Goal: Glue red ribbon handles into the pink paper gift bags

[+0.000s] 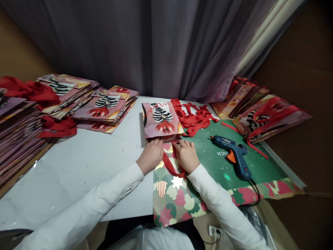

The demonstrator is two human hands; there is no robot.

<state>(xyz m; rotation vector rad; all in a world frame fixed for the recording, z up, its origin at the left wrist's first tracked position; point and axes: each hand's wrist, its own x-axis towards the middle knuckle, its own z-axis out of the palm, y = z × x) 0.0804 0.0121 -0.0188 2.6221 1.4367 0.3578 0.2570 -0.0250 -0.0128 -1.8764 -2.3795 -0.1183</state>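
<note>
A pink paper gift bag [162,121] printed with striped legs and a red flower lies flat on the table, its open edge towards me. At the left of that edge, my left hand [153,154] is closed on the bag, with some fingertips hidden under the paper. My right hand [186,156] is bent at the right end of the same edge, fingers pressed down on a red ribbon [170,166]. This ribbon hangs in a loop between my hands, over the camouflage-patterned paper. My right thumb is hidden.
A blue glue gun [234,152] lies on a green mat [208,146] at right, its cord trailing off the front. Red ribbons [195,118] are heaped behind. Stacked bags [104,107] stand at left, finished-looking bags with ribbon handles [265,118] at right. A grey curtain [117,45] hangs behind.
</note>
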